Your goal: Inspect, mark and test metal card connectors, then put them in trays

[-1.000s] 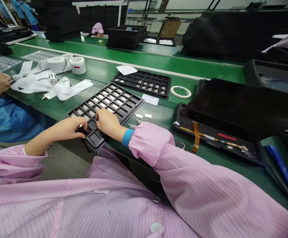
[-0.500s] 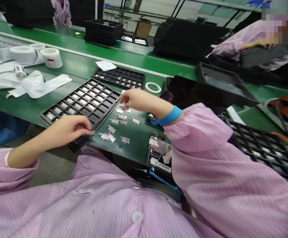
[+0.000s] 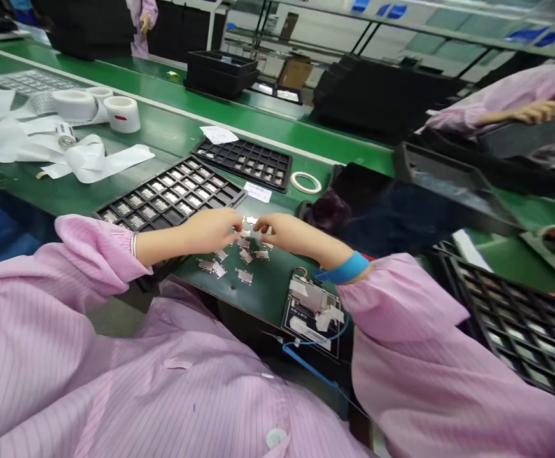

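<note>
At near counter edge, right of black compartment tray (image 3: 172, 197): left hand (image 3: 208, 230) and right hand (image 3: 284, 232) meeting fingertip to fingertip over scattered metal clips (image 3: 239, 257). Clips lying directly under and nearward of both grips; left fingers curling together, right fingers pinching near one clip, contact unclear. Both hands equally near.

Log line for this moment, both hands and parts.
left hand: over loose metal parts | right hand: same pile | grip: unclear | black tray: left

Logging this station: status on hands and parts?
Left hand and right hand both down on loose metal parts, fingers curled; grip unclear. Tray just left, partly filled. Nothing between hands and parts.
</note>
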`<state>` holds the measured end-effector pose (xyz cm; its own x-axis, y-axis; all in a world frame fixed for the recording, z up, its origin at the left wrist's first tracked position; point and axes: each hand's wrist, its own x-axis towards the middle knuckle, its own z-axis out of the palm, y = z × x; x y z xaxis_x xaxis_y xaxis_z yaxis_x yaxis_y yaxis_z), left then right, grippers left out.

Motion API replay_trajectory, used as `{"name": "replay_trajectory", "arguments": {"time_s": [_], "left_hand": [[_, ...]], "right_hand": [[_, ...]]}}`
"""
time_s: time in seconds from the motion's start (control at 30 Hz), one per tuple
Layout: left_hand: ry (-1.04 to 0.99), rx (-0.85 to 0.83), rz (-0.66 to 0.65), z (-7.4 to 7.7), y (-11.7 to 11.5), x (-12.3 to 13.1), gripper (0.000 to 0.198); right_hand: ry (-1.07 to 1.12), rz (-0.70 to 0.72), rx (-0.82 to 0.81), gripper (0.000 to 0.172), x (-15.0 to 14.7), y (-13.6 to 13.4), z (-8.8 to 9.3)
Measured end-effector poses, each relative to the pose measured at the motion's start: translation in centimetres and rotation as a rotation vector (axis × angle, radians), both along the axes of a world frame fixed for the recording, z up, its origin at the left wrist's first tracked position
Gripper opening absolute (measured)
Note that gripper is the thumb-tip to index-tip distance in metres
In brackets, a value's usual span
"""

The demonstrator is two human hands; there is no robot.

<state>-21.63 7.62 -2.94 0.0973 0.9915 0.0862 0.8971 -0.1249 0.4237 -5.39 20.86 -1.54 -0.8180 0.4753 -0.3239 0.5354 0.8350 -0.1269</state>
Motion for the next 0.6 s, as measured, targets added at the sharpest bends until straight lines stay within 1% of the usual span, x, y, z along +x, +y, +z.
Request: {"name": "replay_trajectory", "arguments": {"time_s": [0.1,0.17,0.2,0.27,0.37,0.43,0.47,0.53,0.6], "left_hand": [[0.102,0.021,0.176,1.2,-0.2,-4.6,0.022],[0.155,-0.013,0.25,1.6,-0.3,-7.8,0.021],[0.173,-0.04,0.251,1.5,-0.2,-9.2,0.02],[0.195,-0.098,0.192,1.2,0.0,-11.3,0.017],[0.21,-0.162,0.079,0.1,0.5,-12.7,0.02],[0.218,-0.189,0.037,-0.4,0.9,-13.0,0.023],[0.222,-0.198,0.025,-0.6,1.0,-13.0,0.024],[0.225,-0.214,0.005,-0.7,1.3,-13.0,0.021],[0.225,-0.221,-0.007,-0.7,1.3,-13.0,0.016]], "right_hand": [[-0.018,0.091,0.009,0.047,-0.3,-0.1,-0.9],[-0.042,0.127,0.015,0.052,-0.6,-0.2,-1.3],[-0.042,0.13,0.018,0.054,-0.8,-0.3,-1.4],[-0.024,0.127,0.029,0.058,-1.0,-0.4,-1.3],[0.005,0.123,0.051,0.062,-1.0,-0.7,-0.6],[0.019,0.117,0.068,0.06,-0.7,-1.3,0.6],[0.025,0.114,0.085,0.058,-0.4,-1.8,1.4],[0.046,0.098,0.145,0.052,0.8,-3.2,3.8],[0.107,0.041,0.228,0.048,2.8,-5.0,6.7]]}}
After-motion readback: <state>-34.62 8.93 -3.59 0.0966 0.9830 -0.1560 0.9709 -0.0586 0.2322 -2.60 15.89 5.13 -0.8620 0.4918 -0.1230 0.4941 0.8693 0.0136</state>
